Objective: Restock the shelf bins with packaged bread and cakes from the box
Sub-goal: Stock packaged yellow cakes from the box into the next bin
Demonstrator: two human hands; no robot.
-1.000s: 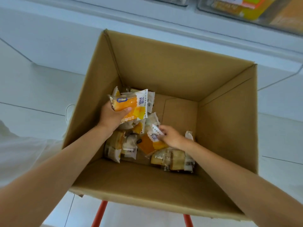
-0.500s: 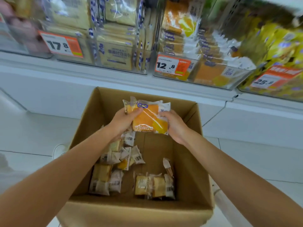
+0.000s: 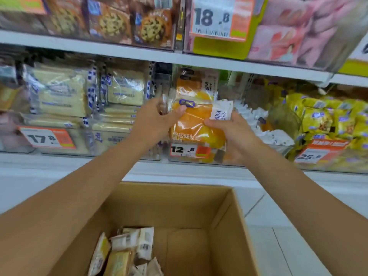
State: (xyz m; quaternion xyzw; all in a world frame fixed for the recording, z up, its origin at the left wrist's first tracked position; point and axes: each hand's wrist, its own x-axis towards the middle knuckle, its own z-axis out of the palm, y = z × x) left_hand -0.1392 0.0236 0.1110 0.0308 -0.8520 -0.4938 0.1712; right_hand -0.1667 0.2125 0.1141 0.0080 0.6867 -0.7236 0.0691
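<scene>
Both hands hold one orange-and-white packaged bread (image 3: 196,124) up against the clear shelf bin (image 3: 264,148) marked 12.8. My left hand (image 3: 157,118) grips its left edge and my right hand (image 3: 233,132) grips its right side under the white label. Another pack of the same orange bread (image 3: 196,84) stands in that bin behind the held one. Below, the open cardboard box (image 3: 225,226) holds several small wrapped cakes (image 3: 127,253) at its left side.
To the left, the 17.8 bin holds pale sliced-bread packs (image 3: 59,94). Yellow packs (image 3: 322,118) fill the 25.8 bin on the right. The shelf above (image 3: 139,54) carries cookie packs (image 3: 111,22) and pink packs (image 3: 298,28). White floor tiles lie right of the box.
Both hands have lifted the orange bread pack out of the box and up to the front of the 12.8 bin. My view has tilted up from the box to the shelves.
</scene>
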